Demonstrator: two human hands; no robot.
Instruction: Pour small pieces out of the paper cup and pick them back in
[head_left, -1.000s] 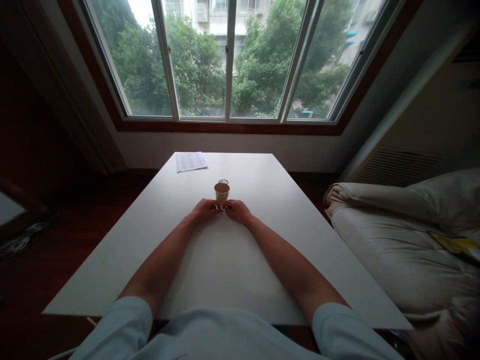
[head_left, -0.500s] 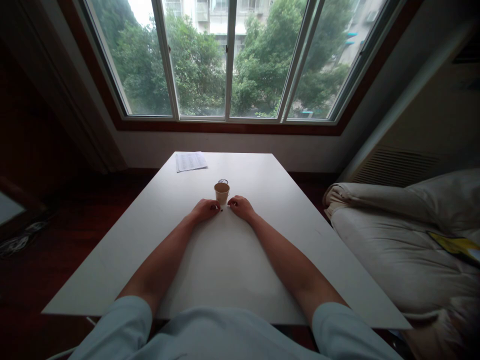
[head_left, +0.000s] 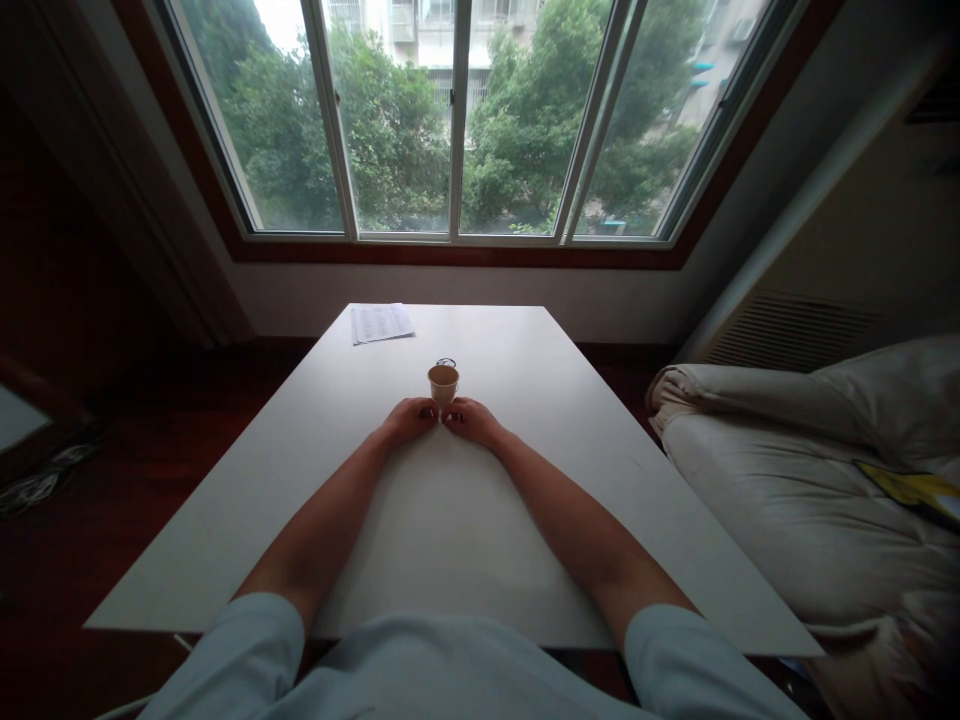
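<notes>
An upright brown paper cup [head_left: 443, 380] stands near the middle of the white table [head_left: 465, 540]. Just in front of its base, on the left, my left hand [head_left: 409, 420] rests with its fingers curled together. My right hand [head_left: 474, 420] is pinched close beside it, the two sets of fingertips almost meeting. Whatever is between the fingertips is too small to make out. Behind the cup lies a thin dark loop [head_left: 446, 362], partly hidden by the rim.
Printed sheets of paper [head_left: 382, 322] lie at the table's far left corner. Beyond the table is a wide window [head_left: 457, 243]. A beige padded seat [head_left: 787, 470] stands to the right. Cables [head_left: 45, 485] lie on the floor at left.
My right hand has moved left and its fingertips have come close to those of my left hand. A small dark speck between the hands is now largely covered. The cup has stayed put.
</notes>
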